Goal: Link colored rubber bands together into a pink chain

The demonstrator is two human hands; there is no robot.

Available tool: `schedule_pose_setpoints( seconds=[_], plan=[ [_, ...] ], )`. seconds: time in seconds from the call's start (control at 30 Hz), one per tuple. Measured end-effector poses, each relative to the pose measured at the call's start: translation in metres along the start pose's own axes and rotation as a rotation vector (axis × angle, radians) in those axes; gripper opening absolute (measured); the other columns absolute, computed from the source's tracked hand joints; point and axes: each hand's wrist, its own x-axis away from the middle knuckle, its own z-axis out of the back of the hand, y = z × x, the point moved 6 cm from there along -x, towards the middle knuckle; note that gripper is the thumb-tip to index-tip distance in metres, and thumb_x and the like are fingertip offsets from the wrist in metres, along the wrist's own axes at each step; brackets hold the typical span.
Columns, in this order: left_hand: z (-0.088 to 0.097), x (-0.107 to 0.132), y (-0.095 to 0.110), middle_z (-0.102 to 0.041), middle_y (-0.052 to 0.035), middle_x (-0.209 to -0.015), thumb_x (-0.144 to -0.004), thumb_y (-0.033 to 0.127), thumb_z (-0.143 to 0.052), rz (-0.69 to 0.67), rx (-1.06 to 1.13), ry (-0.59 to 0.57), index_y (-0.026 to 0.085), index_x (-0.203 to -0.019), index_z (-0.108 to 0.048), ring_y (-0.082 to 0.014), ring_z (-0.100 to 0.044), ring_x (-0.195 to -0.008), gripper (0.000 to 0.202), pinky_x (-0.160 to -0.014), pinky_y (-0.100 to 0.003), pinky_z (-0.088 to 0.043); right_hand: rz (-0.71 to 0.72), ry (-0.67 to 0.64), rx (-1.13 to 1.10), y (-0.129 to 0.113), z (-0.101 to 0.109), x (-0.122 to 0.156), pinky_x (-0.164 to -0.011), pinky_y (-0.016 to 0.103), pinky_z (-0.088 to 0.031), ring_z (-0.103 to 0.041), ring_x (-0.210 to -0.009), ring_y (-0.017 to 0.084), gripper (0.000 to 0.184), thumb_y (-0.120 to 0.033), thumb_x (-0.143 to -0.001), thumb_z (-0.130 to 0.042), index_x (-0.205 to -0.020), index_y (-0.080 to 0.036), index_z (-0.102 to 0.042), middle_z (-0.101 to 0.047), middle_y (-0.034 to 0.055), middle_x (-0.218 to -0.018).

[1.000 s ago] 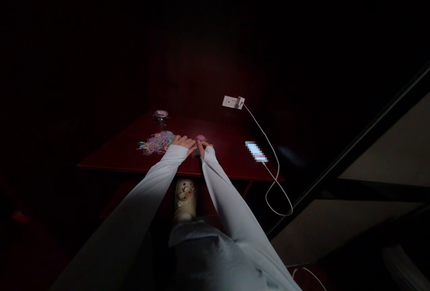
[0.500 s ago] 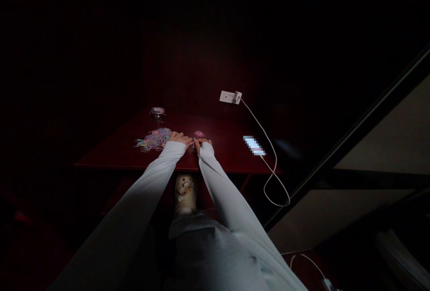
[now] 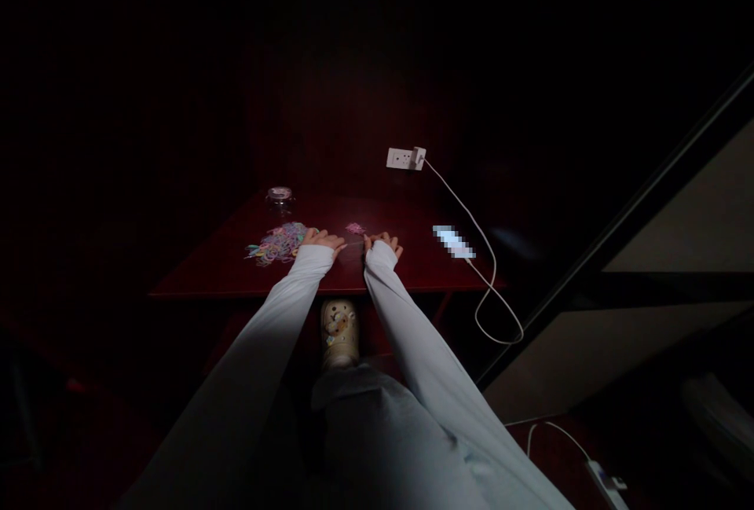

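Note:
In a very dark room my left hand (image 3: 323,240) rests on a dark red table (image 3: 412,274), right beside a loose pile of pastel rubber bands (image 3: 276,243). Its fingertips point right and look pinched together. My right hand (image 3: 384,243) lies a short way to the right with its fingers curled. A faint thin strand seems to run between the two hands, and what they pinch is too small to name. A small pink heap of bands (image 3: 354,228) lies just beyond the gap. Both arms wear pale long sleeves.
A small glass jar (image 3: 279,196) stands at the table's back left. A lit phone (image 3: 453,242) lies at the right, with a white cable (image 3: 488,290) running to a wall socket (image 3: 405,158). Below the table edge is my shoe (image 3: 340,332), and a power strip (image 3: 606,480) lies on the floor.
My hands were touching near the pink heap. Now the right hand has drawn away to the right, opening a gap. The view has shifted slightly.

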Motion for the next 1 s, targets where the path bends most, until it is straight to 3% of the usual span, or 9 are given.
schedule_pose_setpoints(
  seconds=[0.07, 0.2, 0.33, 0.53, 0.77, 1.0],
  plan=[
    [-0.001, 0.0, -0.002, -0.085, -0.0097, -0.104, -0.11, 0.031, -0.054, -0.006, 0.003, 0.023, 0.026, -0.096, -0.075, -0.0322, -0.069, -0.104, 0.026, -0.095, -0.049, -0.043, 0.045, -0.032, -0.069, -0.003, -0.004, -0.001, -0.112, 0.053, -0.039, -0.055, -0.132, 0.038, 0.03, -0.042, -0.107, -0.066, -0.09, -0.023, -0.083, -0.075, 0.0146, -0.129],
    [-0.004, -0.001, -0.006, -0.085, -0.0086, -0.105, -0.11, 0.03, -0.055, 0.018, 0.009, 0.038, 0.025, -0.096, -0.074, -0.0311, -0.07, -0.105, 0.024, -0.095, -0.047, -0.043, 0.211, -0.242, -0.126, -0.018, -0.014, -0.001, -0.113, 0.046, -0.041, -0.056, -0.125, 0.03, 0.039, -0.049, -0.108, -0.065, -0.081, -0.025, -0.08, -0.076, 0.008, -0.119],
    [-0.003, -0.001, -0.003, -0.084, -0.0096, -0.11, -0.111, 0.032, -0.056, 0.022, 0.021, 0.008, 0.024, -0.103, -0.074, -0.0307, -0.072, -0.109, 0.022, -0.097, -0.045, -0.044, 0.275, -0.303, -0.179, -0.022, -0.014, 0.0, -0.112, 0.038, -0.044, -0.064, -0.111, 0.022, 0.044, -0.045, -0.11, -0.059, -0.078, -0.023, -0.078, -0.078, 0.0043, -0.103],
    [0.001, 0.001, 0.003, -0.082, -0.0106, -0.115, -0.111, 0.035, -0.056, 0.048, 0.054, -0.018, 0.022, -0.111, -0.075, -0.0305, -0.073, -0.112, 0.023, -0.099, -0.042, -0.046, 0.227, -0.373, -0.38, -0.018, -0.016, 0.002, -0.077, 0.026, -0.051, -0.066, -0.074, 0.016, 0.046, -0.049, -0.109, -0.055, -0.078, -0.023, -0.076, -0.075, -0.0006, -0.076],
    [-0.007, -0.003, 0.001, -0.08, -0.0111, -0.12, -0.109, 0.031, -0.053, 0.017, 0.064, -0.022, 0.023, -0.109, -0.076, -0.0314, -0.072, -0.113, 0.024, -0.095, -0.043, -0.05, 0.246, -0.392, -0.434, -0.018, -0.017, 0.001, -0.079, 0.025, -0.054, -0.07, -0.077, 0.016, 0.052, -0.062, -0.106, -0.058, -0.076, -0.022, -0.075, -0.078, 0.001, -0.078],
    [-0.009, -0.003, -0.004, -0.08, -0.0107, -0.117, -0.108, 0.031, -0.053, -0.007, 0.094, 0.03, 0.023, -0.106, -0.075, -0.0298, -0.071, -0.11, 0.024, -0.094, -0.041, -0.053, 0.209, -0.387, -0.455, -0.016, -0.017, 0.001, -0.082, 0.026, -0.055, -0.072, -0.08, 0.017, 0.05, -0.059, -0.107, -0.058, -0.079, -0.023, -0.078, -0.079, 0.0016, -0.08]
  ],
)
